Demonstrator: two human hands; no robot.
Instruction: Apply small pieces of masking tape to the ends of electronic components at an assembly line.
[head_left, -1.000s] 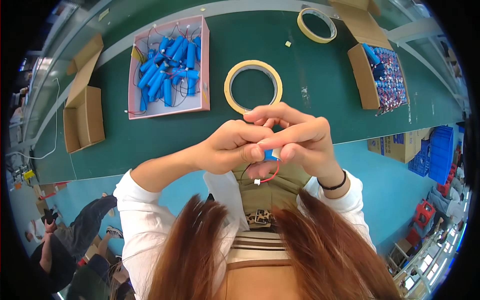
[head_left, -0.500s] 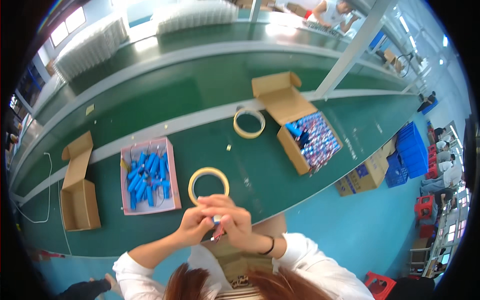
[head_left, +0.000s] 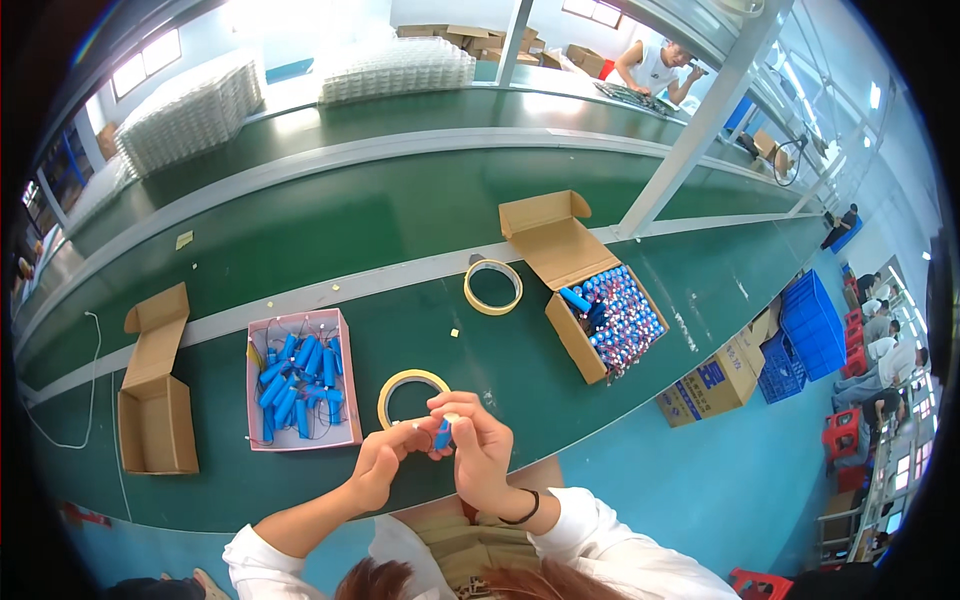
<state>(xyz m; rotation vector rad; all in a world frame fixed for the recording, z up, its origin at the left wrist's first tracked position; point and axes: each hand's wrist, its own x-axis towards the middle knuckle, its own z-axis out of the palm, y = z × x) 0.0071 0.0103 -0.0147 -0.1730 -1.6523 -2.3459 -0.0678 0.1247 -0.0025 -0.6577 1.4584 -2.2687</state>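
Currently we pinch a blue cylinder in our right hand — left hand alongside, fingers extended, grip we cannot tell — yellowish tape roll just beyond.

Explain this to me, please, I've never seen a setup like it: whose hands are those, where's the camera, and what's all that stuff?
There's no robot here, just a person's two bare hands. The view comes from a wide fisheye camera on the person's head, looking down, so straight edges bend. The right hand holds a small blue cylinder; the left hand is close beside it, but whether its fingertips touch it is hard to tell. On the green bench, from left to right, are an open brown carton, a pink box of loose blue cylinders with wires, two tape rolls, and another brown carton packed with blue cylinders.
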